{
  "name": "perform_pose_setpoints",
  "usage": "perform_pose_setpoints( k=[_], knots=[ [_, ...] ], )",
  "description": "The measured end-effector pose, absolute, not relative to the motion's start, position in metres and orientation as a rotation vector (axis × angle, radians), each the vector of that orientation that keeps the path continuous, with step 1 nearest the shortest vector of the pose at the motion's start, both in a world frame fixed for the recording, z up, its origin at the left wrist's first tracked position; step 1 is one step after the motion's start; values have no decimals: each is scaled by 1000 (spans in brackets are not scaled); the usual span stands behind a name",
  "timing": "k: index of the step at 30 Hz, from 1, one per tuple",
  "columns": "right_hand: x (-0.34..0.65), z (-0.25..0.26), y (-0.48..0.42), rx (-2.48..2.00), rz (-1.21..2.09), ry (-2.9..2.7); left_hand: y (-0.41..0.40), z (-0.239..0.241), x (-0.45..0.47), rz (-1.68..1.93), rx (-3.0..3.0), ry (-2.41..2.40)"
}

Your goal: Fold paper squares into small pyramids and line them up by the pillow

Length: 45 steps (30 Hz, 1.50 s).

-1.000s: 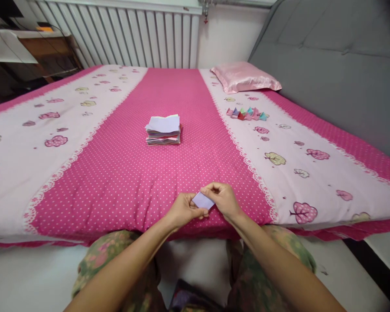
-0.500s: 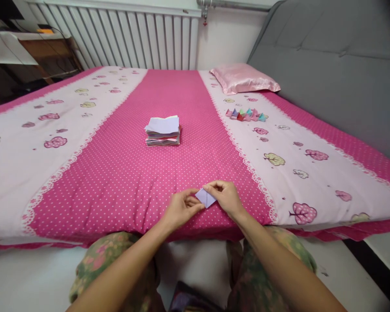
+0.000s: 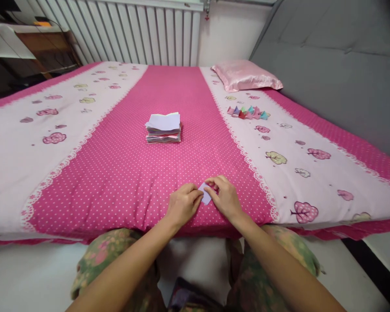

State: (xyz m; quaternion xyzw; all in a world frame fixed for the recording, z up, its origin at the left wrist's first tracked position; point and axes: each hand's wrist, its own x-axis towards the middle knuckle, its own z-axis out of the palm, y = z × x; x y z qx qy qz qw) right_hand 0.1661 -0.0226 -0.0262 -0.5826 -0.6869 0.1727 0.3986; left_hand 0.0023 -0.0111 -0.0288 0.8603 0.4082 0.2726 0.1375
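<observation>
A small folded piece of lavender origami paper (image 3: 206, 197) is held between both hands near the front edge of the bed. My left hand (image 3: 183, 203) pinches its left side between thumb and fingers. On its right side, my right hand (image 3: 225, 197) grips it with the thumb on top and the fingers curled behind. Farther back on the pink stripe lies a stack of paper sheets (image 3: 164, 123), a lavender one on top. To the right of it, several small folded paper pieces (image 3: 248, 113) in pink, red, purple, green and blue sit in a cluster.
The bed cover (image 3: 123, 173) is pink with dots and has white bands with tree prints. A pink pillow (image 3: 246, 75) lies at the back right by the grey headboard (image 3: 338, 65). Behind the bed stands a white radiator (image 3: 143, 32); a desk (image 3: 45, 41) is at the far left.
The lavender paper has gone from a diamond with a visible crease to a narrower shape. My left fingers have closed in on its left side, and my right thumb has shifted over it.
</observation>
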Motion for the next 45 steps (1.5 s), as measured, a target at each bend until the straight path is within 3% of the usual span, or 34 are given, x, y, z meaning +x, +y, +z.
perform_pose_setpoints(
  k=[8, 45],
  knots=[
    [197, -14, -29, -1326, 709, -2006, -9, -22, -5, 674, 2538, 1082],
    [201, -11, -21, -1333, 794, -2056, -3, -15, -3, 529, 2560, 1066]
  ],
)
